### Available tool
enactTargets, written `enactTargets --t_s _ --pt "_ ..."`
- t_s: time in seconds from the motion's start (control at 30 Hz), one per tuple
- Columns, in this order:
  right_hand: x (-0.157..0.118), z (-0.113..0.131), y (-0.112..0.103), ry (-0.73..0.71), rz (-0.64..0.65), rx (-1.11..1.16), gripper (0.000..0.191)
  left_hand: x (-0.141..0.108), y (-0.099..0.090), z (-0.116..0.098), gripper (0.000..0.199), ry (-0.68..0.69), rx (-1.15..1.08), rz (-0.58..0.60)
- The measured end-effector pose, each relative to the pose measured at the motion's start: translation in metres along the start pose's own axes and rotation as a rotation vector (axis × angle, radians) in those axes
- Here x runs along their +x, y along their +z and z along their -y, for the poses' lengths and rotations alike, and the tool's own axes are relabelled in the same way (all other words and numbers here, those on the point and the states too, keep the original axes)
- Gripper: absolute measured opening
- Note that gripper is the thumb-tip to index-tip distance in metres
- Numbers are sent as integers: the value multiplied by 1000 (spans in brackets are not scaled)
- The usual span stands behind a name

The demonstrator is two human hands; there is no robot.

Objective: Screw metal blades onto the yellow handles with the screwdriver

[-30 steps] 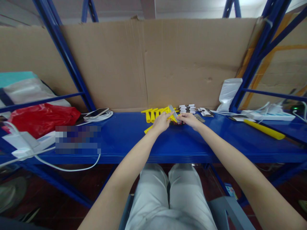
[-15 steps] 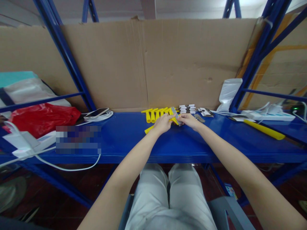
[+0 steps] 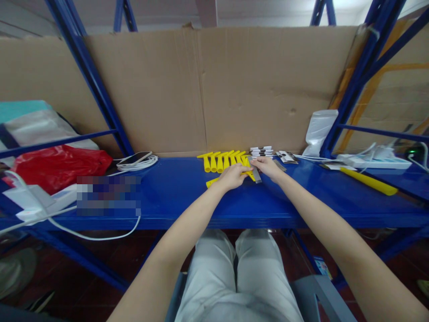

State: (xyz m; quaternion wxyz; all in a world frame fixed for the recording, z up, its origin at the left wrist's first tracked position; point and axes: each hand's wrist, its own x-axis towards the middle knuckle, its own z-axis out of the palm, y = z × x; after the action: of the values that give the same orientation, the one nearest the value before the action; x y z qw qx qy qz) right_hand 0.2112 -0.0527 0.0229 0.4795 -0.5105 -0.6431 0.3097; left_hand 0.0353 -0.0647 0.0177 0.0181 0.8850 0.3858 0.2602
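Observation:
My left hand (image 3: 233,177) is closed around a yellow plastic scraper (image 3: 211,183); its handle end sticks out to the left of the palm and its head shows past my fingertips. Pinched in my right hand (image 3: 266,166) is a flat grey metal blade (image 3: 257,175), which lies against the scraper's head. The exact fit between blade and head is too small to make out. Just behind my left hand stands a row of several yellow scraper handles (image 3: 213,165). Another grey blade (image 3: 280,166) lies by my right wrist.
White-sleeved packets (image 3: 261,152) are stacked behind my right hand, with loose packets (image 3: 286,157) beside them. A long yellow-handled tool (image 3: 370,181) and a power strip (image 3: 375,163) lie right. Phone and coiled cable (image 3: 144,163) sit left, near a red bag (image 3: 62,163). Cardboard (image 3: 150,89) stands behind.
The blade has shifted slightly right and toward me, now pointing down from my right fingers. My left hand, with the scraper, has moved a little right and nearer.

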Motion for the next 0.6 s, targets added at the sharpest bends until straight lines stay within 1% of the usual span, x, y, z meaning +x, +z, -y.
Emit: enactTargets --t_s 0.2,0.27,0.37,0.43,0.5,0.6 --pt "3 -5 -2 -24 -17 -49 32 -1 3 -2 40 23 -18 -15" --pt "5 -6 -1 -7 -29 -35 31 -1 2 -2 40 14 -23 -17" --pt "10 -10 -7 7 -119 -53 25 0 0 0 39 -14 -26 -19" --pt "15 -15 -16 -25 -208 -182 20 2 -1 3 38 -43 -21 -26" --pt "19 -21 -29 -63 -262 -406 18 3 -2 8 39 -66 -17 -38" --pt "22 -32 -46 -60 -271 -651 23 5 -2 13 41 -96 -10 -48"
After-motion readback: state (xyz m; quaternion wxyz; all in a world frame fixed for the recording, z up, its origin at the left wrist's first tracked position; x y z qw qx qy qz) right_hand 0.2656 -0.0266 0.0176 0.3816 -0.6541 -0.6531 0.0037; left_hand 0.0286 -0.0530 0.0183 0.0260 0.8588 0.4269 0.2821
